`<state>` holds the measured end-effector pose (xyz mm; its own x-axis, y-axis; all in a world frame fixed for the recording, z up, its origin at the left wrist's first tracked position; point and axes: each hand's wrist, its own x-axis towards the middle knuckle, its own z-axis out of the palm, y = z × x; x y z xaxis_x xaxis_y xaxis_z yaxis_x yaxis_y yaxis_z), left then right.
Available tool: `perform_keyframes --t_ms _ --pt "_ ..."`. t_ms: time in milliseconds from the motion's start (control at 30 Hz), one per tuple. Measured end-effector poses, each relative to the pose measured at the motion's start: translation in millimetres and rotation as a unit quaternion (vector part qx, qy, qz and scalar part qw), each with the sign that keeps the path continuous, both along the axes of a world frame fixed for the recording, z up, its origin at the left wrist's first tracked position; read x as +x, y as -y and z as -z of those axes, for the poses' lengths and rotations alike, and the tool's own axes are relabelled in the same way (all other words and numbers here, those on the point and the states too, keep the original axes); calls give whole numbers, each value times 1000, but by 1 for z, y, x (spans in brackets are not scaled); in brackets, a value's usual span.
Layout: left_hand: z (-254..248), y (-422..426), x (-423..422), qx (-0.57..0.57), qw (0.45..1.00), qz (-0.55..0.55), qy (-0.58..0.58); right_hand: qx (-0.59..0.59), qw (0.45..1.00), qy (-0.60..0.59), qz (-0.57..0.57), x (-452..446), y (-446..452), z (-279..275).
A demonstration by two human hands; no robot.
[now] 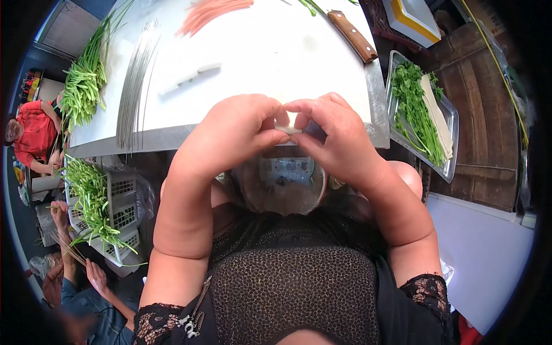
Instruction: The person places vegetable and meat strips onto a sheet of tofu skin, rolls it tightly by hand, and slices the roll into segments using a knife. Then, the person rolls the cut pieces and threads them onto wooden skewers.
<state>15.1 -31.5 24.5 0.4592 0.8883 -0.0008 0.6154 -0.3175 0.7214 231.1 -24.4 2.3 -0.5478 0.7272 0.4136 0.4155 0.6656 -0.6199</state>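
Over the front edge of the white board, my left hand (244, 129) and my right hand (336, 135) meet at the fingertips. Between their thumbs and fingers is a small whitish piece (286, 130); both hands pinch it, and the fingers hide much of it. Its kind is not clear. Beyond my left hand, pale white strips (190, 77) lie on the board (276, 63). A bundle of thin metal skewers (136, 86) is laid further left. Past my right hand rests a knife with a wooden handle (352, 35).
Pinkish strips (213, 14) lie at the back, green stalks (86, 86) on the left. More greens fill white baskets (123, 201). A metal tray (454, 135) at right holds leafy herbs (411, 98) and pale sheets (436, 112). Two people (35, 132) work at left, one holding thin sticks.
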Motion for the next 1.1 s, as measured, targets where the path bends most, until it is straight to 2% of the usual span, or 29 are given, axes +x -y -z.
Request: perform_keyframes --t_ms 133,233,333,400,467,533,667,733,833,900,1100 --pt "0 -3 0 28 999 25 -30 3 1000 -10 0 -1 1 -2" --pt "0 -4 -1 24 999 34 -32 -62 998 -15 17 1 2 -3" --pt "6 -6 -2 83 995 38 -33 -12 1000 10 -17 3 -5 -1" --pt "5 -7 -2 89 995 32 -28 43 999 24 -23 2 -7 0" --pt "3 -6 -1 95 995 26 -24 49 998 37 -16 1 -9 -1" --pt "1 -5 1 12 999 -25 22 56 997 48 -10 1 -10 0" --pt "1 -5 1 -21 999 -30 39 68 996 58 2 0 -12 2" --pt "1 -5 3 52 998 -19 -2 73 995 69 6 1 -10 0" --pt "6 -7 1 95 995 -8 -23 46 998 40 13 4 -11 -3" --pt "6 -8 1 99 995 -4 -28 41 999 5 1 2 -14 -4" --pt "7 -9 0 115 993 -8 -31 49 998 36 -4 2 -20 4"
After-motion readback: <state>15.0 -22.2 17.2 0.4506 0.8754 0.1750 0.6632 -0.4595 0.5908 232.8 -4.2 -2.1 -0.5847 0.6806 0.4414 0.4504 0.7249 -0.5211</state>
